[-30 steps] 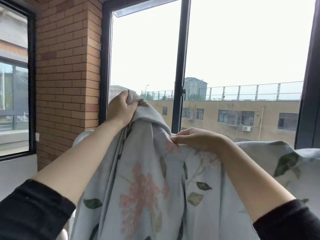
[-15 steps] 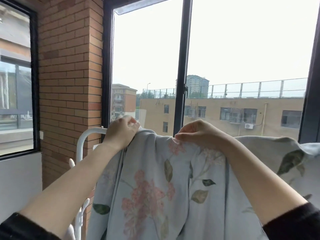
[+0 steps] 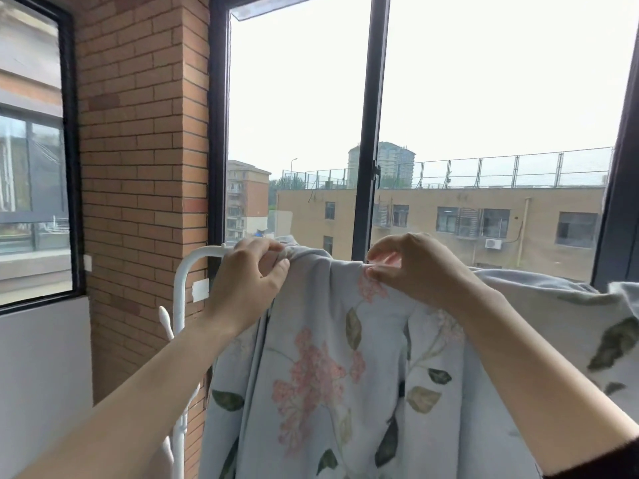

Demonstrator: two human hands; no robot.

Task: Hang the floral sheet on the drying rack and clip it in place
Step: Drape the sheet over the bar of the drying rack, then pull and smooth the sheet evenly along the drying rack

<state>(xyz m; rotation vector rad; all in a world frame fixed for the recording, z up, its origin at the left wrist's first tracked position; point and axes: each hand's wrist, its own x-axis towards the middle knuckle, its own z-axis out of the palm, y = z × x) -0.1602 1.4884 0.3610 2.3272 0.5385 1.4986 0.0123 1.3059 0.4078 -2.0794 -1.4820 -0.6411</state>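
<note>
My left hand (image 3: pixel 249 283) has come down from where it held the bunched corner high a second ago. Both hands now sit level at the top bar of the white tubular metal drying rack (image 3: pixel 189 267), whose curved corner has come into view. The pale blue cotton sheet printed with pink flowers and green leaves (image 3: pixel 325 361) now lies over that bar and hangs down in front of me in long folds. More of it is heaped along the bar to my right.

My left hand grips the gathered edge of the sheet right at the bar, fingers curled round the fabric. My right hand (image 3: pixel 416 269) pinches a small fold of the top edge between thumb and fingertips, just beside the left.

I judge the hanging part nearly done. The cloth is on the rack but still bunched, so it wants spreading along the bar before any clipping. I see no clip anywhere in view.

Beyond the rack stands a red-brown brick pillar (image 3: pixel 145 160) on my left and a tall black-framed window (image 3: pixel 370 126) ahead, with a tan building (image 3: pixel 449 216) outside. A second dark-framed window (image 3: pixel 34 160) sits further left above a grey wall (image 3: pixel 41 375).
</note>
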